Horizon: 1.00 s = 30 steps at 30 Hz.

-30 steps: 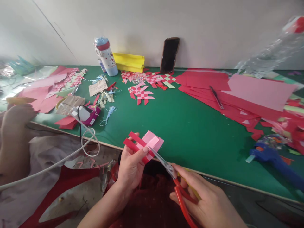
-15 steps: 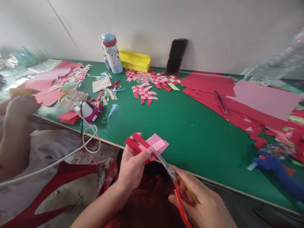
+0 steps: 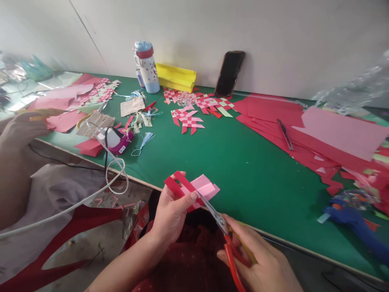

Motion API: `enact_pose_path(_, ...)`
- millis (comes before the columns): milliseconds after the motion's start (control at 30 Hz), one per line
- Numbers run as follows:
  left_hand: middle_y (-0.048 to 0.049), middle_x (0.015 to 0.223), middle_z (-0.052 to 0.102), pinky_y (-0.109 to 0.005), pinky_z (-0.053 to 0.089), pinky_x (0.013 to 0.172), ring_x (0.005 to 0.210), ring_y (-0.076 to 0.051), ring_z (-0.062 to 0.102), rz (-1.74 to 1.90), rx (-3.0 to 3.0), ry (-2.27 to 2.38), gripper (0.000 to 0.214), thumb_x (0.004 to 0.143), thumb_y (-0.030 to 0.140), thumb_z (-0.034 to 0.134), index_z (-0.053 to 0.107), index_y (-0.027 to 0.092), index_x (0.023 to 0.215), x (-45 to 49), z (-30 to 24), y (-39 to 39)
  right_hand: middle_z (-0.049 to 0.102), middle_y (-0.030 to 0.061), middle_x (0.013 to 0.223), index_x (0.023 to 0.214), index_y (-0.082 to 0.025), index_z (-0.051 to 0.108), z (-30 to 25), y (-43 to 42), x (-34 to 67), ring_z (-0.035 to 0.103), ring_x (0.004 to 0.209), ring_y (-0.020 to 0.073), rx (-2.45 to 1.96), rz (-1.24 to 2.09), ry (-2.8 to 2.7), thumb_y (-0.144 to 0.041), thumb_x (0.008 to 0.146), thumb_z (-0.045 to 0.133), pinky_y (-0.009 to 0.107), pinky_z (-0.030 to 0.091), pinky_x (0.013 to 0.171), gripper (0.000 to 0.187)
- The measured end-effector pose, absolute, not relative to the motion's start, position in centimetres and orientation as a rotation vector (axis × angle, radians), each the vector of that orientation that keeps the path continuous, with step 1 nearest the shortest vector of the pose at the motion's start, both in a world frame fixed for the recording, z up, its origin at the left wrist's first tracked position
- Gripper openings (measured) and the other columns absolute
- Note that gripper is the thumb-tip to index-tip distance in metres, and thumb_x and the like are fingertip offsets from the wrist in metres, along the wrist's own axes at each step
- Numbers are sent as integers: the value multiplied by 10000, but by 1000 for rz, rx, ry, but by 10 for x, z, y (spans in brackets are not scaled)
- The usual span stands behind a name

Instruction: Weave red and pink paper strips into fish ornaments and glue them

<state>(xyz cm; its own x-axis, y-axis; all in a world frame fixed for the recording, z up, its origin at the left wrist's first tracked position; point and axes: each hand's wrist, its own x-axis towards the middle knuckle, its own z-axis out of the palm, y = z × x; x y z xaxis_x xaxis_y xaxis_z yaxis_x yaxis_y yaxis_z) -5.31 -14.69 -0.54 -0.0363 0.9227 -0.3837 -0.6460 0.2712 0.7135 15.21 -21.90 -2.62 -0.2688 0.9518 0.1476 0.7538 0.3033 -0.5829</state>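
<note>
Left hand (image 3: 170,211) pinches red-and-pink paper piece (image 3: 207,187): likely light, flexible, easily creased; best held flat at crossed strips (image 3: 187,184). Right hand (image 3: 258,257) grips scissors (image 3: 219,220).

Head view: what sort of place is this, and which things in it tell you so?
Probably a paper-craft workspace. Red paper sheets lie on a green table, checkered paper pieces lie toward the wall, and the right hand holds scissors.

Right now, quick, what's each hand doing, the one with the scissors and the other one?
Left hand: closed, holding the red and pink paper.
Right hand: closed, holding the scissors.
</note>
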Motion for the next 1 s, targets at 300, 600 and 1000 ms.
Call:
enact_pose_path(300,-12,844,707,-301,588,737,760,-152,703,1309,352,933,605,663,157,844,520,178,1174,-52,-2,-148,719,48,1176,1396,-264,492,-25,-217,152,741,883,186,-1469,477,-2130,-393,878,652,224,607,779,557)
enact_pose_path(600,-20,870,701,-297,586,730,766,-148,694,1309,359,958,611,664,165,845,515,177,1178,-53,-3,-147,724,39,1137,1388,-274,478,-24,-216,154,739,870,172,-1454,460,-2146,-384,882,651,209,601,767,546)
enact_pose_path(1000,-5,852,671,-331,584,756,753,-147,680,1318,341,952,595,648,166,848,531,178,1152,-51,0,-146,743,31,1080,1362,-283,535,-18,-209,154,746,832,179,-1498,557,-2104,-388,823,717,194,605,694,578)
